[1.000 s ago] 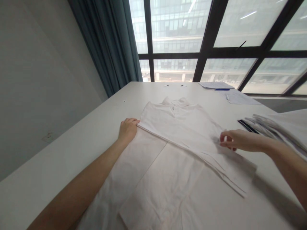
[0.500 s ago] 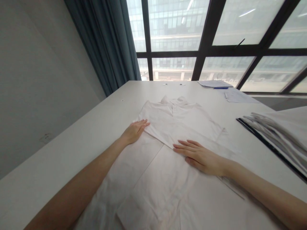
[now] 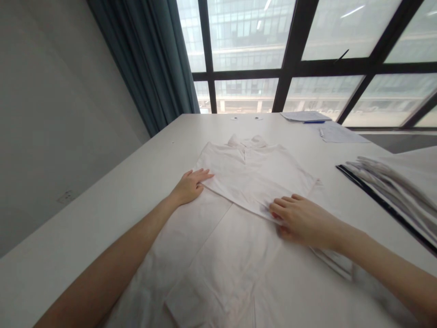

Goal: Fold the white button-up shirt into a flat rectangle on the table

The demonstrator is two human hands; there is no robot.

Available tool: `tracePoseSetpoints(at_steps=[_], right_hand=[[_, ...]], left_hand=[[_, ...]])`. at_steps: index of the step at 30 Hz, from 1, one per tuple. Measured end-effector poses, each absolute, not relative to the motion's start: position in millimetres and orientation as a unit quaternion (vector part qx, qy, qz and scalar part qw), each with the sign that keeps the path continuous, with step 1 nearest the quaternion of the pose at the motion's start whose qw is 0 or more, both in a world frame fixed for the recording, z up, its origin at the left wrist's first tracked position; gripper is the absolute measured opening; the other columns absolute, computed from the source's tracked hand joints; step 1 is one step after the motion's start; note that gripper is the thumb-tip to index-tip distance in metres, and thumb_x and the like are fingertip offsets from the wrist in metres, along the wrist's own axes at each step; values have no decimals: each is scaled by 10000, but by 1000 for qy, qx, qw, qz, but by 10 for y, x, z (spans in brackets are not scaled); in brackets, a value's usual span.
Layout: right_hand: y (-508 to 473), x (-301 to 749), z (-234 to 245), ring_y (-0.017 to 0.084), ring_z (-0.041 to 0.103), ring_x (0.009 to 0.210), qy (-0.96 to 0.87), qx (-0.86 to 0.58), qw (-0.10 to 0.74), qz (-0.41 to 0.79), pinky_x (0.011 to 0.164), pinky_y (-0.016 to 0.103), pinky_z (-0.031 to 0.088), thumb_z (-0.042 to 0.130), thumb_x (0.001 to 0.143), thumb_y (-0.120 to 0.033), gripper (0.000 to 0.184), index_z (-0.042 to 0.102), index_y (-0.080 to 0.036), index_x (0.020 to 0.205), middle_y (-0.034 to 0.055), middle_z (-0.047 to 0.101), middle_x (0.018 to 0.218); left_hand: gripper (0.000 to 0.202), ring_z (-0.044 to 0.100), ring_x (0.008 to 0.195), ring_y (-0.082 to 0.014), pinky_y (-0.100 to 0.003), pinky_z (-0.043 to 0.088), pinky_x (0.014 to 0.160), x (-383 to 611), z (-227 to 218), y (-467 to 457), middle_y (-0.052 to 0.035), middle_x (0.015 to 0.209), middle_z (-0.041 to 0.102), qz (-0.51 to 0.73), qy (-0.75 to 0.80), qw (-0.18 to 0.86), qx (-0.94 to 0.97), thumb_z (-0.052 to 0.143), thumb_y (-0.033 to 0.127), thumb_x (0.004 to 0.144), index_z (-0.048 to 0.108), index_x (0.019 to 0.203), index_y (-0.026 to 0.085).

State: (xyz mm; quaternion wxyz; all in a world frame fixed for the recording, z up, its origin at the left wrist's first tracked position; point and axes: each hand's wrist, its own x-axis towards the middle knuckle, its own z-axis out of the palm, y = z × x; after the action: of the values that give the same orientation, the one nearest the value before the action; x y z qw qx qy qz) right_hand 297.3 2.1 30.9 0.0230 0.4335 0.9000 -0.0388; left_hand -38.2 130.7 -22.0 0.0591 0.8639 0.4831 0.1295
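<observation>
A white collared shirt (image 3: 232, 246) is spread on the white table, its collar toward the window. One sleeve (image 3: 239, 196) lies across the upper part, from the left shoulder down toward the right. My left hand (image 3: 190, 186) rests flat at the left side, fingertips on the upper edge of that sleeve, fingers extended. Farther right, my right hand (image 3: 298, 218) has its fingers curled in and closed at the sleeve's lower part; the fingertips are partly hidden and slightly blurred. The fabric under my right wrist is folded at the right edge.
To the right lies a stack of folded pale cloth (image 3: 406, 182) with a black edge. Papers (image 3: 305, 116) and a blue pen (image 3: 314, 122) sit at the table's far right. Behind the table (image 3: 129, 182) are a dark curtain (image 3: 157, 64) and a window.
My right hand has slid a little to the right along the sleeve, and its fingers have gone from stretched out to curled. My left hand stays nearly in place.
</observation>
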Motion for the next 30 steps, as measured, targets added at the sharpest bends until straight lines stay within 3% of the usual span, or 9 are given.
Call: tracePoseSetpoints(at_steps=[5, 10, 15, 20, 23, 27, 30], right_hand=[[-100, 3063, 315, 224, 656, 781, 851, 517, 64, -68, 620, 318, 418, 527, 758, -189, 268, 505, -154, 1023, 105, 634, 966], [-199, 3021, 338, 232, 669, 688, 838, 534, 113, -13, 540, 294, 351, 505, 755, -113, 153, 543, -173, 890, 69, 660, 791], [-300, 2929, 423, 257, 676, 691, 855, 505, 113, 37, 583, 325, 401, 504, 752, -82, 173, 609, -187, 841, 65, 683, 743], [-554, 2799, 366, 254, 677, 610, 882, 459, 103, -21, 497, 309, 364, 532, 720, -82, 187, 634, -197, 826, 54, 688, 684], [-655, 2758, 331, 243, 665, 546, 895, 429, 106, -59, 449, 292, 303, 599, 771, -168, 46, 631, -200, 779, 41, 681, 636], [-540, 2851, 419, 236, 649, 512, 887, 446, 101, -63, 439, 285, 276, 540, 906, -403, 289, 604, -212, 699, 36, 650, 565], [-338, 2945, 486, 242, 654, 553, 858, 505, 90, -17, 464, 296, 343, 490, 940, -341, 265, 599, -197, 745, 54, 659, 618]], left_hand=[[512, 439, 1341, -202, -518, 229, 1134, -400, -245, 1317, -11, 1409, 518, 159, 472, 82, 863, 393, 134, 803, 617, 1238, 284], [446, 461, 1324, -200, -525, 235, 1127, -416, -273, 1346, -9, 1380, 549, 180, 469, 90, 860, 390, 161, 858, 631, 1210, 289], [418, 487, 1302, -175, -481, 255, 1135, -398, -236, 1320, 16, 1312, 605, 201, 482, 103, 847, 378, 166, 873, 656, 1160, 291], [392, 542, 1248, -170, -447, 261, 1147, -393, -211, 1282, 30, 1200, 674, 246, 494, 120, 825, 389, 171, 841, 719, 1019, 285], [396, 555, 1235, -183, -455, 257, 1150, -405, -218, 1282, 14, 1165, 693, 257, 494, 130, 820, 380, 168, 816, 737, 961, 262], [442, 559, 1231, -186, -444, 274, 1142, -409, -230, 1306, -17, 1177, 691, 258, 507, 124, 813, 356, 153, 797, 721, 1034, 228], [445, 507, 1285, -196, -450, 263, 1143, -395, -235, 1324, -39, 1284, 629, 220, 528, 99, 814, 379, 211, 830, 656, 1178, 219]])
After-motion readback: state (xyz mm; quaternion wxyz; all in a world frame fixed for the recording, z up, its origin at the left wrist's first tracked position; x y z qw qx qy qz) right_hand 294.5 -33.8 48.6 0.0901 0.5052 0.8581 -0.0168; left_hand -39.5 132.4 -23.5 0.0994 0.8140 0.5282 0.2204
